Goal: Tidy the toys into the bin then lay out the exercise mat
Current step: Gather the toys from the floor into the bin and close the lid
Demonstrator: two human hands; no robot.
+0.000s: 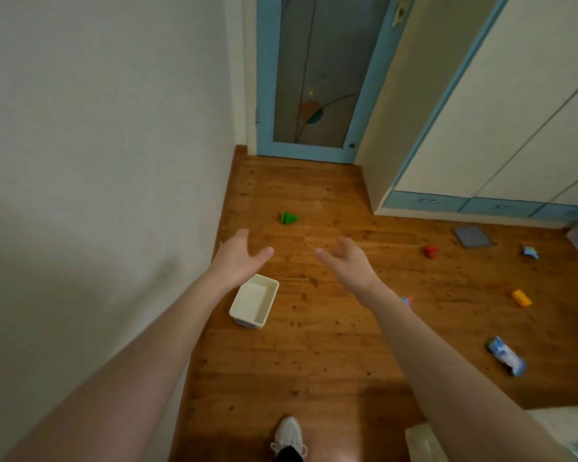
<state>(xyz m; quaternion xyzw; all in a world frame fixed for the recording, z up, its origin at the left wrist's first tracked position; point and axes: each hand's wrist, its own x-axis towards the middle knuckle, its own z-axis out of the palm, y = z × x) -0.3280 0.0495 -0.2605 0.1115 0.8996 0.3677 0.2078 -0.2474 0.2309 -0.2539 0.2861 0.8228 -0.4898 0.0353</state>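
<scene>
A pale wall (97, 161) fills the left side, and beside it the left hand (239, 258) is held out over the wooden floor (314, 361), fingers spread and holding nothing. Just below it a cream bin (254, 301) sits on the floor near the wall, nothing showing inside. A green toy (288, 217) lies further off, towards a blue-framed glass door (314, 78). A white shoe (289, 435) shows at the bottom edge. The right hand (347, 261) also reaches forward, fingers loosely bent around nothing. A small pink and blue piece (406, 300) peeks from behind that forearm. Further right lie a red toy (430, 251), a flat grey sheet (472, 237), a yellow toy (521, 297), a blue and white packet (506, 355) whose print is too blurred to read, and a small blue toy (530, 251), all well apart from the bin, below a cream wardrobe (514, 128)
</scene>
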